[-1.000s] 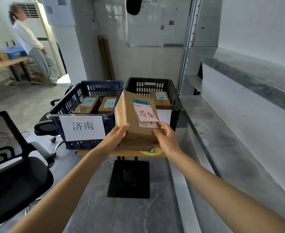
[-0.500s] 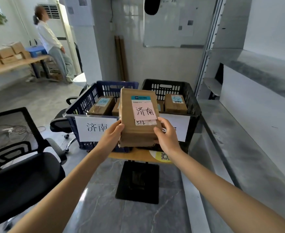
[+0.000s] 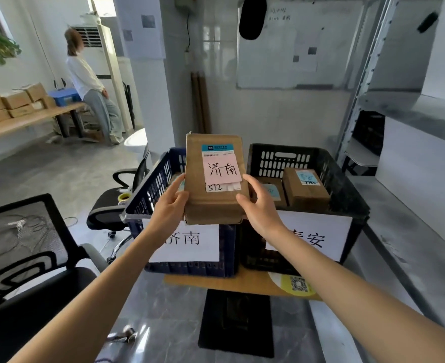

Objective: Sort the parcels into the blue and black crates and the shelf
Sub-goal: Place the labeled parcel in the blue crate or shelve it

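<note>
The left arm (image 3: 98, 305) and the right arm (image 3: 360, 302) are bare along all their visible length, slim and smooth. The left hand (image 3: 169, 208) and the right hand (image 3: 261, 209) are uncovered too, with long, slender fingers (image 3: 253, 184). Whatever is worn above the elbows is out of sight.

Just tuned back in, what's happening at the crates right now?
A person holds a brown cardboard parcel between left hand and right hand, above the front of two crates. Its pink handwritten note reads 济南, matching the white paper sign on the blue plastic crate. It is not yet in either crate. The black plastic crate beside it holds at least two other brown parcels.
</note>
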